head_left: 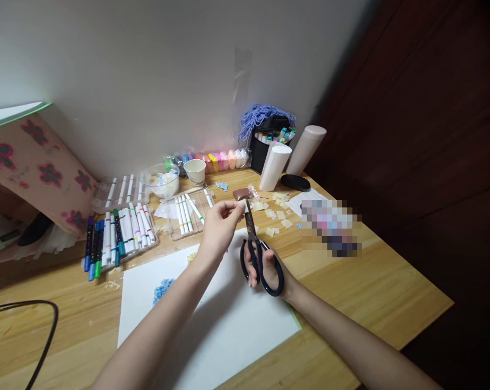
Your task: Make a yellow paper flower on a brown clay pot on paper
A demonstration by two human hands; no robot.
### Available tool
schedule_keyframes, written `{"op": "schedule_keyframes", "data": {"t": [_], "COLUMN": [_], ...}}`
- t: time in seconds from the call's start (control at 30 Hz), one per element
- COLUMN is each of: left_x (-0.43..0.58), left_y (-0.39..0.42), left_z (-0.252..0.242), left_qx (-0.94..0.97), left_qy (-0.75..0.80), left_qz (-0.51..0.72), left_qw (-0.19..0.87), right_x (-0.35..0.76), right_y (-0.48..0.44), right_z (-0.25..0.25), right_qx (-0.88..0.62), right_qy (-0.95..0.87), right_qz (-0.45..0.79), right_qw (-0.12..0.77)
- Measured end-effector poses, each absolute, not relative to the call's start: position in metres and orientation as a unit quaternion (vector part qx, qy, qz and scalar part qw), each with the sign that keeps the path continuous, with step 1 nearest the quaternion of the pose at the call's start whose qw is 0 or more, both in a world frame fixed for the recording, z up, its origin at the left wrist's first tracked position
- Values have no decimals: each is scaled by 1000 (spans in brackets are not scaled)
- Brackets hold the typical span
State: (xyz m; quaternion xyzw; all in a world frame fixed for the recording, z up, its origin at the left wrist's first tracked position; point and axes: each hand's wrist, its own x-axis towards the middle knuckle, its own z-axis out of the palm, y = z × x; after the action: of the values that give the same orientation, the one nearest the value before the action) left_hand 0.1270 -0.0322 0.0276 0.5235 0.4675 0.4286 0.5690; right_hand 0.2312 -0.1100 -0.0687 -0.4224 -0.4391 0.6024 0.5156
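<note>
Between thumb and fingertips, my left hand (222,225) pinches a small pale yellow piece of paper (243,204), mostly hidden by the fingers. My right hand (271,271) has its fingers in the black handles of a pair of scissors (252,230). The dark blades point away from me, their tips right beside the pinched paper. Under both hands lies a white sheet (212,336) bearing a patch of blue paper bits (162,291) and a yellow patch (191,257) partly covered by my left forearm. Loose pale yellow paper scraps (285,222) are scattered beyond the scissors.
Marker pens (135,227) in clear trays lie at the left. Behind them stand a clear bowl (163,181), a paper cup (195,172) and packs of coloured clay (224,161). A black pen holder (261,154) and white bottles (275,168) stand at the back right. A black cable (52,325) crosses the left front.
</note>
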Motion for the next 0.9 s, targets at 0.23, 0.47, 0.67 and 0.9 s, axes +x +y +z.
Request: {"op": "schedule_keyframes", "data": {"t": [0.23,0.47,0.67,0.9], "left_x": [126,125,126,120], "left_y": [-32,-33,-33,-25], "left_z": [26,27,26,17], "left_qx": [526,524,519,548], "left_qy": [467,460,464,484], "left_qz": [407,398,393,392], "left_qw": [583,596,601,559], "right_x": [232,235,236,233], "right_y": [-108,-106,-105,-100], "right_z": [-63,-67,-63,-55], "right_qx": [-410,-413,-422,-385], "right_qy": [-423,-415,-395,-359], "right_qz": [622,621,620,660], "right_qw": [515,521,530,536]}}
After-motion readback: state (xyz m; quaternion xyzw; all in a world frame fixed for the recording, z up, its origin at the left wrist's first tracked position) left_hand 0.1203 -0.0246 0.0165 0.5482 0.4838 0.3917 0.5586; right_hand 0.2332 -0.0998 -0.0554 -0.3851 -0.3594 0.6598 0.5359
